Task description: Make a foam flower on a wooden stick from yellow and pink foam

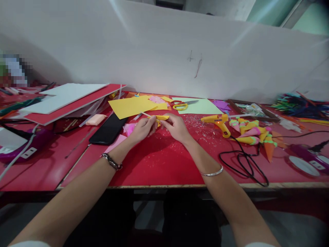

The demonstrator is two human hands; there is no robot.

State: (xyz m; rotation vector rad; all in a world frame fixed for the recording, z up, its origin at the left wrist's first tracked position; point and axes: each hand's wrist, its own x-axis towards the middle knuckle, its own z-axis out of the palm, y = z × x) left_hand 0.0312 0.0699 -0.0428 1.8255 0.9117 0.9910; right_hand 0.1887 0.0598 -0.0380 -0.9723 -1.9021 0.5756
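Observation:
Over the middle of the red table, my left hand (144, 129) and my right hand (177, 126) meet at a small yellow piece (162, 117). Fingers of both hands are closed on it. A thin white stick (146, 114) sticks out at the upper left of my left fingers; its lower end is hidden. Yellow sheets (132, 105) lie just behind my hands. Scissors (182, 105) with red and yellow handles rest on a pale green sheet (203, 107). To the right is a yellow glue gun (218, 124) with a small orange light.
A black phone (108, 130) lies left of my hands. Colourful paper cones (253, 132) and a looped black cable (240, 161) are at the right. White and red boards (77, 97) stand out at the back left, before a pale wall.

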